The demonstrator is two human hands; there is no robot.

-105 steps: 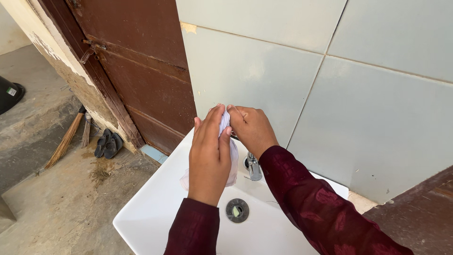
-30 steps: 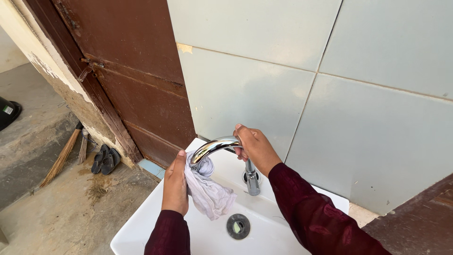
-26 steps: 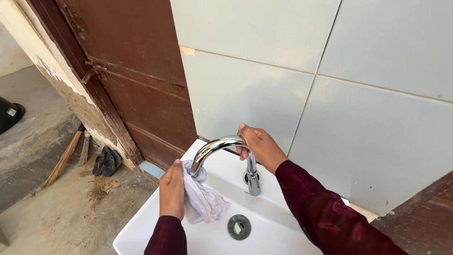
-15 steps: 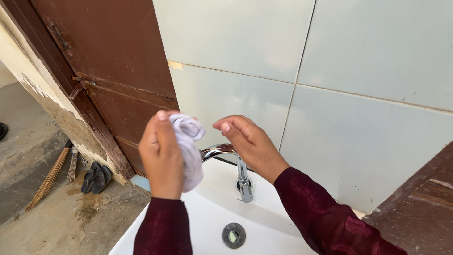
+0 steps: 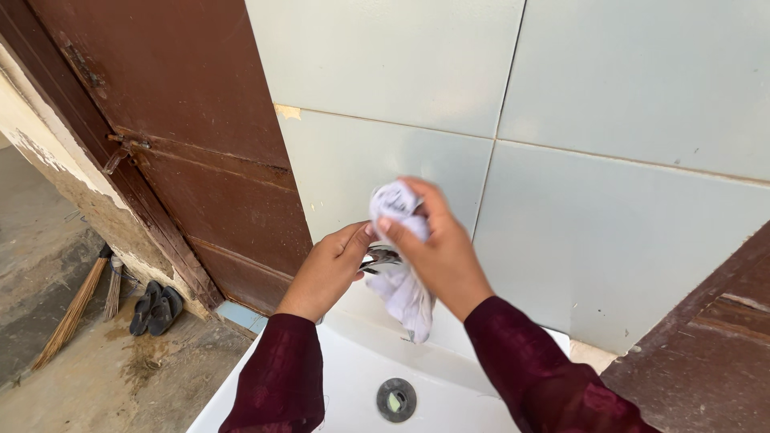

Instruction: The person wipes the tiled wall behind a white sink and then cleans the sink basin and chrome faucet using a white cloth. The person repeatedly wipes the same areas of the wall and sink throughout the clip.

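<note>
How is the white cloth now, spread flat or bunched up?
Bunched up. The right hand grips the white cloth as a crumpled wad, its loose end hanging above the sink.

Both hands (image 5: 385, 261) raised, fingers curled

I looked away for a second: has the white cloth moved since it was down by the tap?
Yes. The cloth has come up from the left hand into the right hand, above the tap and the sink.

Tap (image 5: 378, 258) mostly hidden behind hands & cloth (image 5: 399, 273); sink (image 5: 353, 377) cut off at bottom.
</note>
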